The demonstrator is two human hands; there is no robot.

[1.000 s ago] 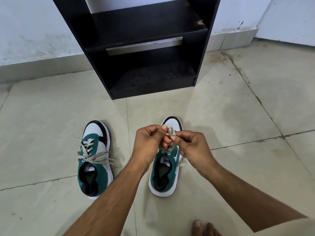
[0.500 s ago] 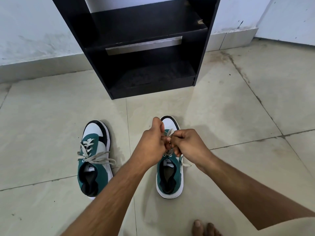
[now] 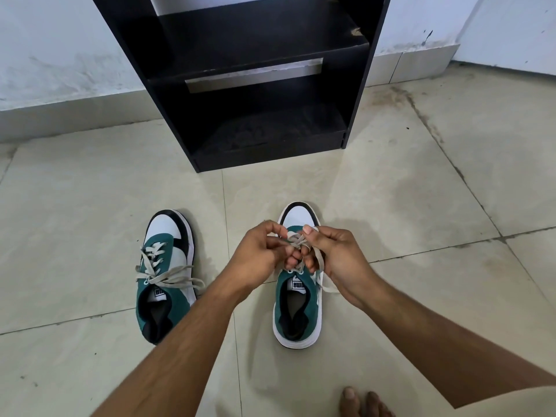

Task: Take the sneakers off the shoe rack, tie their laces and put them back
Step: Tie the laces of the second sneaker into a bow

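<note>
Two sneakers (image 3: 166,273) on floor, one empty rack (image 3: 258,94), two hands (image 3: 296,251) — both pinching right sneaker's laces (image 3: 296,240)

Shoe rack (image 3: 255,85) cut off by the top edge, right sneaker's (image 3: 298,311) laced front hidden behind both hands, lace knot too tangled in fingers to tell, toes (image 3: 361,401) cut off at bottom edge

Pale beige floor tiles (image 3: 90,206) with dark grout lines (stained toward the right) meet a scuffed whitish wall (image 3: 60,49) and its low tiled skirting (image 3: 60,121).
</note>
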